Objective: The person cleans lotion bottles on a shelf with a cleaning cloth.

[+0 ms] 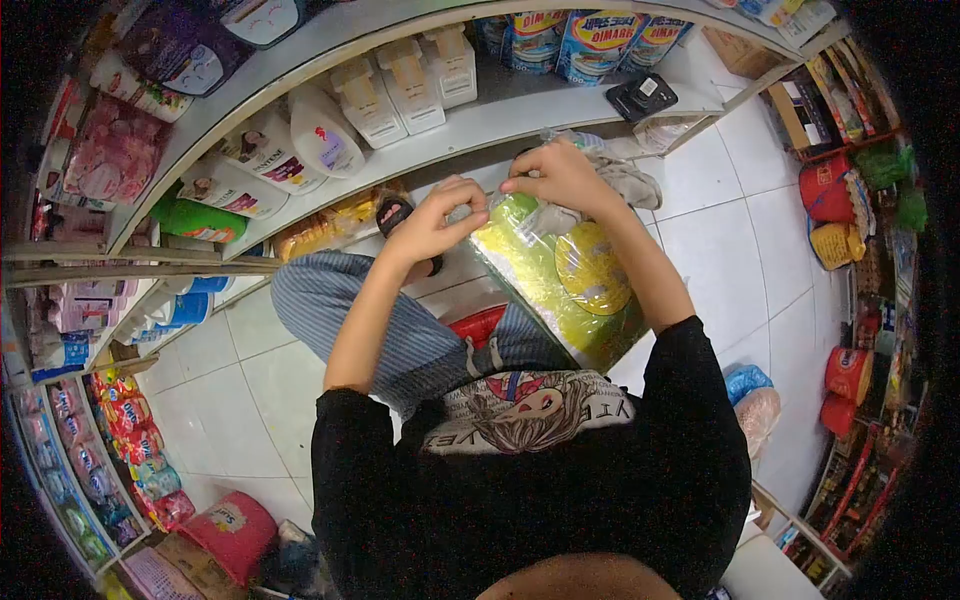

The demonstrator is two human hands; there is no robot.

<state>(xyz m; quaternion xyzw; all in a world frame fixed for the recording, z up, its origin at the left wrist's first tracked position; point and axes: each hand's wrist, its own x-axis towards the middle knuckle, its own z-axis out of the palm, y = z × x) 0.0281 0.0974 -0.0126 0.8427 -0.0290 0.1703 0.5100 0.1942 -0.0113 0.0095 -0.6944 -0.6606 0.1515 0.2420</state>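
Note:
A large flat package in clear plastic, green with a yellow round patch [590, 268], lies slanted across my lap. At its upper left corner my left hand [440, 220] has its fingers curled together at the plastic edge. My right hand [560, 180] pinches with thumb and forefinger near the package's top edge, a short gap from my left hand. What either pinch holds is too small to make out. Behind the right hand, crumpled clear plastic and a greyish cloth-like item [628, 180] rest by the shelf.
White shelves [440, 145] curve ahead, with shampoo bottles [325, 135], white boxes [400, 95], blue pouches [597, 45] and a black item [641, 97]. Packed racks stand at both sides. A pink bag [228, 535] sits at lower left; blue and pink bags [748, 385] lie right.

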